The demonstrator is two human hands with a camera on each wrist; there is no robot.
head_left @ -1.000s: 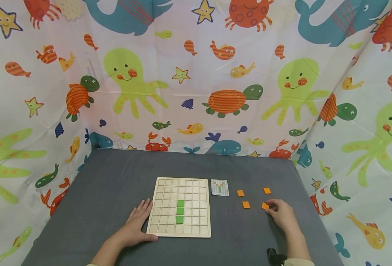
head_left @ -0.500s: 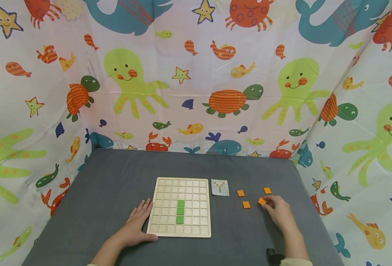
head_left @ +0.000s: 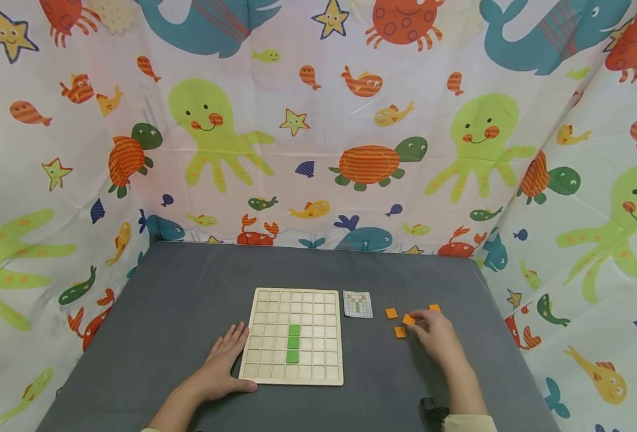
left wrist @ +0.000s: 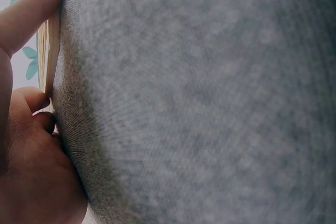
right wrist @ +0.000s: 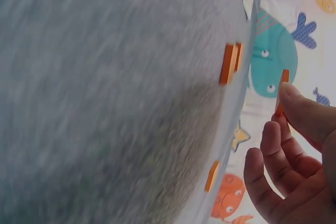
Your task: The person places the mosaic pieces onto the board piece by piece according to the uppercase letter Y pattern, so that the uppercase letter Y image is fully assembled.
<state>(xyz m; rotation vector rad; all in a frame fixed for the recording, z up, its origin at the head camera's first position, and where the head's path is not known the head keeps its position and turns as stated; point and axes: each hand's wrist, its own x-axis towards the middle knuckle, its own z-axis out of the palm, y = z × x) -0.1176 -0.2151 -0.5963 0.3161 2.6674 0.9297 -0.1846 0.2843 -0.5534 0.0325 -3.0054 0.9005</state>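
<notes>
My right hand point(head_left: 436, 337) pinches an orange square tile point(right wrist: 283, 92) between thumb and fingertips; in the right wrist view it is raised off the table. Two orange tiles lie close to the hand's left, a far one point(head_left: 391, 313) and a nearer one point(head_left: 400, 332). Another orange tile point(head_left: 434, 308) is partly hidden behind the hand. My left hand point(head_left: 222, 366) rests with spread, straight fingers along the left edge and lower left corner of a wooden grid board point(head_left: 318, 363). A column of green tiles point(head_left: 293, 343) sits in the board's middle cells.
A small printed card point(head_left: 357, 304) with a coloured grid pattern lies between the board and the orange tiles. A grey cloth point(head_left: 200, 282) covers the table. Behind and at both sides hangs a curtain point(head_left: 318, 174) printed with sea animals.
My right hand has lifted an orange tile and carried it leftward, close to the two tiles on the left. My left hand and the board have stayed put.
</notes>
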